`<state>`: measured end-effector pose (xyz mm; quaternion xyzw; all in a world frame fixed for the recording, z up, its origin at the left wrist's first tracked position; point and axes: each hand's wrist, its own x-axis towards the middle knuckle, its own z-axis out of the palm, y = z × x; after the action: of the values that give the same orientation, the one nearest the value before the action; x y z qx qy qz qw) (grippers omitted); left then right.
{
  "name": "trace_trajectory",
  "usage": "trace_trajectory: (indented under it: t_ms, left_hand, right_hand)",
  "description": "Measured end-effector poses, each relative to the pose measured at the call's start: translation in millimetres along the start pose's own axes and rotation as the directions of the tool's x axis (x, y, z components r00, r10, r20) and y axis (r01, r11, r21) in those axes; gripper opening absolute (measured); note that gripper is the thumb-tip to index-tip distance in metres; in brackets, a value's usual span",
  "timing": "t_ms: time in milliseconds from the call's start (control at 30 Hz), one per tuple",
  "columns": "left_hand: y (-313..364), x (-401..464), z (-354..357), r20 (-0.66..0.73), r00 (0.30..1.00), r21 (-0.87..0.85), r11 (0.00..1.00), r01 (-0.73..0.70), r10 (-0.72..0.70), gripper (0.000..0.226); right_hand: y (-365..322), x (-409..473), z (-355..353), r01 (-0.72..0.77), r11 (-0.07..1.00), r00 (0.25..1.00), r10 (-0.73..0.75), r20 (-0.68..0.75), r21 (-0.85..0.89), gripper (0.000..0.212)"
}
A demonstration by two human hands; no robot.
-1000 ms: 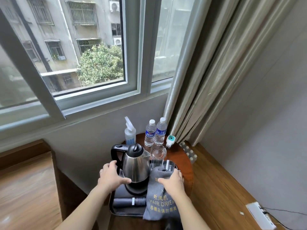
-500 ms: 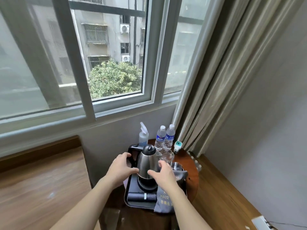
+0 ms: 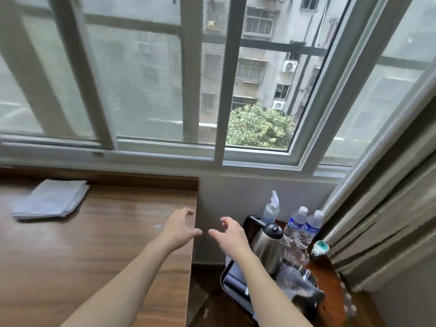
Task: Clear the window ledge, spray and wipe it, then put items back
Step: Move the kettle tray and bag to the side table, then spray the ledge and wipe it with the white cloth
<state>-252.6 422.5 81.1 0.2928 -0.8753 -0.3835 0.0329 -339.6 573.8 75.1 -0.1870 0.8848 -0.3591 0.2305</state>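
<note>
Both hands hover empty, fingers loosely curled: left hand over the ledge's right edge, right hand just off it. The cloth, folded near the back left, looks soft and light; pinch its stacked edge. The spray bottle, on the side table, looks light; take its neck.

Your wooden surface sits left, below the window.
A folded cloth lies on it; right, a tray carries the kettle, spray bottle behind.
</note>
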Motion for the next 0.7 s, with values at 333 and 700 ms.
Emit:
trace_trajectory:
  t_ms: [333,700]
  left_hand:
    - [-90.0,-45.5,-114.4,-0.247,0.959,-0.103,0.988,0.117,-0.139,0.062]
    - [-226.9,-84.4,-246.0,-0.371,0.896,-0.181,0.965,0.189,-0.245,0.061]
  right_hand:
    - [-118.7,-4.3,100.1,0.224,0.975,0.949,-0.219,0.226,0.003,0.065]
    - [-251.0,-29.9,242.6,0.347,0.937,0.895,-0.320,0.311,-0.032,0.063]
